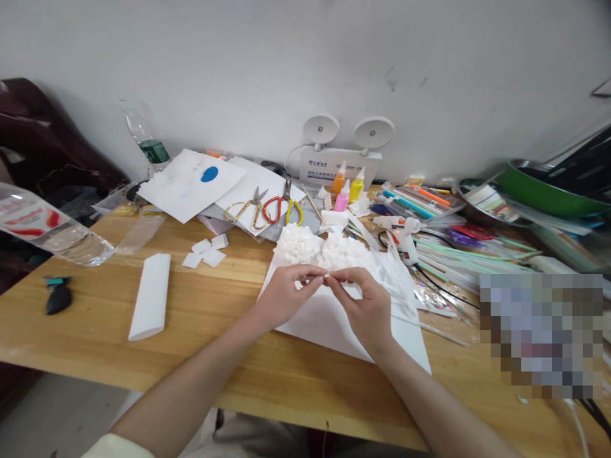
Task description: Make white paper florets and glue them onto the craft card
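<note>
At the frame's centre, the left hand (286,292) and right hand (365,308) pinch a small white piece (326,276) between their fingertips — just in front of two fluffy white clusters (299,243) on a white sheet (329,327); the glue gun (403,242) lies right of centre — the folded paper (150,296) lower left.
</note>
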Available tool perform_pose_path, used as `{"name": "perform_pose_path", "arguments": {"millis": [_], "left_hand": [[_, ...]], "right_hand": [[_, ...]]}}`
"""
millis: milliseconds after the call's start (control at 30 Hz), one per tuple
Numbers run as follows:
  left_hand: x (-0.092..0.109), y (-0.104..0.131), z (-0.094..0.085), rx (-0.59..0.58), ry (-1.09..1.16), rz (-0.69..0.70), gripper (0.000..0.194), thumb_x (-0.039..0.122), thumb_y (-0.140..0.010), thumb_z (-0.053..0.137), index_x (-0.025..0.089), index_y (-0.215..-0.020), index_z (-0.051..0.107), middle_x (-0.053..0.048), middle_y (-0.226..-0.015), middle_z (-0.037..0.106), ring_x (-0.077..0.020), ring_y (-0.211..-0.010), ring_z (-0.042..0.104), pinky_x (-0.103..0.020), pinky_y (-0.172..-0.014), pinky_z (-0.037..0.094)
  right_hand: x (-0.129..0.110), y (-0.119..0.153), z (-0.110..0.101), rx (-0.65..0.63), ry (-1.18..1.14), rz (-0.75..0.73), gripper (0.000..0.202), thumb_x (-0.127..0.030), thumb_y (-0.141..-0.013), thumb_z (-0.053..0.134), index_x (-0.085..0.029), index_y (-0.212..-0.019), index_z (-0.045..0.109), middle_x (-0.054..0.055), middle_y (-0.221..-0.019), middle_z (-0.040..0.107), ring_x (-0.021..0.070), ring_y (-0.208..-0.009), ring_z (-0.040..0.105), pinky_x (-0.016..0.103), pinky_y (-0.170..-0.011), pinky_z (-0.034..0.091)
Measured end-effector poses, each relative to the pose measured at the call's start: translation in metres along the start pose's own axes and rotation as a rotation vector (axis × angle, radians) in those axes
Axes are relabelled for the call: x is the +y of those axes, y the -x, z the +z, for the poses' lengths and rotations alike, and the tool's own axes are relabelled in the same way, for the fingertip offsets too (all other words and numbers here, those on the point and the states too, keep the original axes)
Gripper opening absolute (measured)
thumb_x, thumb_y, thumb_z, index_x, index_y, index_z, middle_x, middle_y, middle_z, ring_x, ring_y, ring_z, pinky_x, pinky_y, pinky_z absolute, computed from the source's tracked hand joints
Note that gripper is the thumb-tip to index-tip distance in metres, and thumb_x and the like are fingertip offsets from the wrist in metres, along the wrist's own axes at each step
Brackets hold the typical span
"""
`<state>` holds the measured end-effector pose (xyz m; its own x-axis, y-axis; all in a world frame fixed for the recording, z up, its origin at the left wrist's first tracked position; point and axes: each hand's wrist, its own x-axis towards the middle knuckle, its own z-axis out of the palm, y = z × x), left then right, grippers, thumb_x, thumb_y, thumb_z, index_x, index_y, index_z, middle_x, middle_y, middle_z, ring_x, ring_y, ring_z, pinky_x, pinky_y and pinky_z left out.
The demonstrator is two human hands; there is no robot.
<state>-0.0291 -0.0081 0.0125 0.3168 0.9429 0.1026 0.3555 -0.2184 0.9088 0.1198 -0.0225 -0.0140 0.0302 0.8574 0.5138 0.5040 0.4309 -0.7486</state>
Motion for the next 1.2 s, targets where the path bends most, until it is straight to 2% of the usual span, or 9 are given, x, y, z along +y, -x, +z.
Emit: {"name": "perform_pose_path", "arguments": {"millis": [100, 300, 400, 533, 700, 933, 1200], "left_hand": [[0.0001, 0.0003, 0.0007, 0.008, 0.012, -0.007, 0.02, 0.026, -0.078, 0.05, 0.018, -0.088, 0.066, -0.003, -0.089, 0.069, -0.0157, -0.083, 0.061, -0.023, -0.069, 0.046], [0.0016, 0.0008, 0.0011, -0.015, 0.045, -0.015, 0.021, 0.028, -0.079, 0.049, 0.019, -0.089, 0.065, -0.003, -0.092, 0.068, -0.0163, -0.087, 0.061, -0.023, -0.072, 0.046], [0.0003, -0.0001, 0.0001, 0.018, 0.047, -0.028, 0.02, 0.027, -0.078, 0.05, 0.018, -0.09, 0.063, -0.003, -0.089, 0.068, -0.0158, -0.084, 0.061, -0.022, -0.069, 0.046], [-0.0019, -0.0014, -0.0011, 0.054, 0.031, -0.021, 0.017, 0.027, -0.079, 0.049, 0.017, -0.084, 0.061, -0.003, -0.08, 0.067, -0.0147, -0.078, 0.062, -0.023, -0.069, 0.046], [-0.0021, -0.0014, 0.0002, 0.026, -0.007, 0.01, 0.017, 0.028, -0.08, 0.047, 0.017, -0.083, 0.06, -0.002, -0.081, 0.064, -0.0142, -0.076, 0.06, -0.023, -0.069, 0.046], [-0.0026, -0.0005, 0.0013, 0.006, 0.017, -0.005, 0.019, 0.031, -0.08, 0.047, 0.017, -0.085, 0.059, -0.002, -0.083, 0.065, -0.0147, -0.077, 0.06, -0.022, -0.067, 0.045], [0.0007, 0.0002, 0.0009, 0.024, 0.02, -0.02, 0.017, 0.024, -0.078, 0.048, 0.017, -0.085, 0.062, -0.002, -0.084, 0.067, -0.0143, -0.079, 0.06, -0.022, -0.068, 0.045]], "right_hand": [[0.0002, 0.0011, 0.0013, 0.023, 0.002, -0.011, 0.006, -0.02, -0.076, 0.058, -0.021, -0.081, 0.061, 0.002, -0.074, 0.06, 0.0149, -0.071, 0.055, 0.03, -0.065, 0.046], [0.0003, 0.0021, 0.0021, 0.108, 0.049, -0.165, 0.009, -0.014, -0.074, 0.058, -0.021, -0.079, 0.061, 0.003, -0.073, 0.06, 0.0163, -0.072, 0.054, 0.032, -0.065, 0.046], [-0.0007, -0.0002, 0.0001, 0.041, 0.026, -0.101, 0.005, -0.016, -0.075, 0.057, -0.021, -0.076, 0.057, 0.002, -0.071, 0.059, 0.0159, -0.071, 0.053, 0.031, -0.065, 0.045], [-0.0003, -0.0021, -0.0016, -0.101, -0.118, 0.02, 0.002, -0.02, -0.078, 0.054, -0.02, -0.076, 0.054, 0.001, -0.07, 0.056, 0.0142, -0.069, 0.052, 0.028, -0.064, 0.043], [0.0011, -0.0003, -0.0003, -0.213, -0.19, 0.069, 0.005, -0.024, -0.08, 0.051, -0.02, -0.078, 0.055, 0.001, -0.073, 0.057, 0.014, -0.071, 0.052, 0.028, -0.066, 0.043], [0.0004, -0.0007, -0.0001, -0.188, -0.177, 0.083, 0.006, -0.024, -0.08, 0.052, -0.02, -0.077, 0.055, 0.001, -0.072, 0.057, 0.014, -0.07, 0.052, 0.029, -0.065, 0.043], [-0.0011, -0.0021, -0.0009, -0.115, -0.106, 0.052, 0.005, -0.024, -0.078, 0.054, -0.02, -0.076, 0.056, 0.001, -0.07, 0.057, 0.0144, -0.069, 0.053, 0.028, -0.063, 0.044]]}}
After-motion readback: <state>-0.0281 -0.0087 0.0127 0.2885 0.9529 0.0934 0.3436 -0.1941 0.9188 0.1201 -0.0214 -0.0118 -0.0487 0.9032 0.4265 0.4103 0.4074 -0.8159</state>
